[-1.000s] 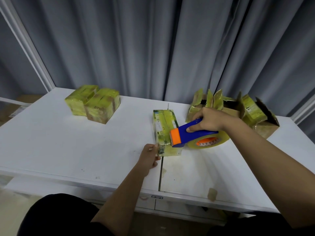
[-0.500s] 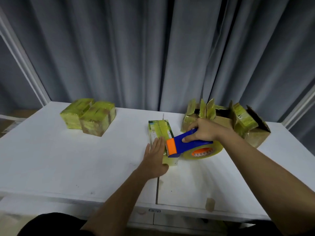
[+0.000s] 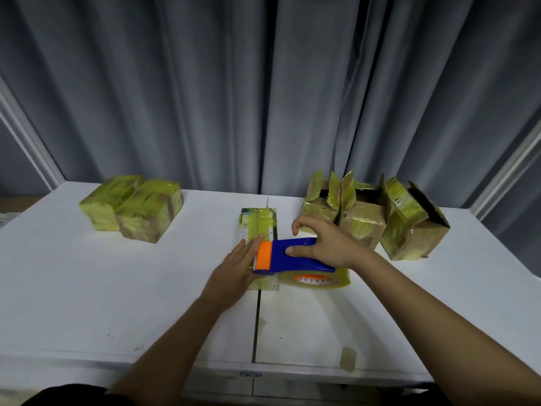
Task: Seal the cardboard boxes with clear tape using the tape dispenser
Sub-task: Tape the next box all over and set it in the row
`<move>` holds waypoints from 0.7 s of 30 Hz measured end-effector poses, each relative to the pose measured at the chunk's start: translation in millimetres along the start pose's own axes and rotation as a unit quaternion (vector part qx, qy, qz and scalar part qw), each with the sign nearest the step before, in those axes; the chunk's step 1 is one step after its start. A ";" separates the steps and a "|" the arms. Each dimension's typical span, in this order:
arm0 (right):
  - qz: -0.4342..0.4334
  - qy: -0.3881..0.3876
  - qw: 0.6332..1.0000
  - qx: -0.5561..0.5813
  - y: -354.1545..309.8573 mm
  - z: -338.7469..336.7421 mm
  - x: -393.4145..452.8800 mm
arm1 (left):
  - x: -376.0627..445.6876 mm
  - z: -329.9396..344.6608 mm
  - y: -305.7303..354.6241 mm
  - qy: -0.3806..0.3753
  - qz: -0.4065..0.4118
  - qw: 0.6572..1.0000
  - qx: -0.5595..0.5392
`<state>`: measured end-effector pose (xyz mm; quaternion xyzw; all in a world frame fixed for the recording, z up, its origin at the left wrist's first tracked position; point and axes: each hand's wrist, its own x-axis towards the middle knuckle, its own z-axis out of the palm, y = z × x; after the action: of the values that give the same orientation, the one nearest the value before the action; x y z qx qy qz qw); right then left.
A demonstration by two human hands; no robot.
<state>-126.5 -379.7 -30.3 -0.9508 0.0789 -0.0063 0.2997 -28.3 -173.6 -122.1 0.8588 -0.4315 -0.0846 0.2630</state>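
Right hand (image 3: 328, 247) gripping tape dispenser (image 3: 292, 256), over flat box (image 3: 259, 227)

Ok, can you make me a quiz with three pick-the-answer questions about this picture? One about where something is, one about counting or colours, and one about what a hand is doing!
1. Where are the two taped-up boxes?
A. far left of the table
B. on the floor
C. under the tape dispenser

2. What colour is the front end of the tape dispenser?
A. green
B. orange
C. pink

3. What is the left hand doing?
A. making a fist in the air
B. lying flat on the box in the middle
C. holding scissors

Answers: 1 A, they sit together near the left back edge. 2 B, an orange part joins the blue body. 3 B, its fingers are straight on the box while the right hand grips the dispenser.
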 end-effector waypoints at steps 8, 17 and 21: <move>-0.009 0.075 0.996 0.056 3.9 30.1 -3.6 | 5.4 -12.9 -18.0 -0.042 0.017 0.998 0.050; -0.041 0.047 0.990 0.126 20.6 35.6 -15.0 | 7.9 -8.7 -16.1 -0.045 -0.003 0.999 0.016; -0.092 -0.010 0.994 -0.053 37.1 32.7 -30.2 | 10.1 -7.8 -18.7 -0.041 0.000 0.999 0.005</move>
<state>-159.8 -386.4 -77.3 -0.9686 -0.0116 -0.0204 0.2475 -6.2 -169.4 -124.5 0.8559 -0.4423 -0.1176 0.2408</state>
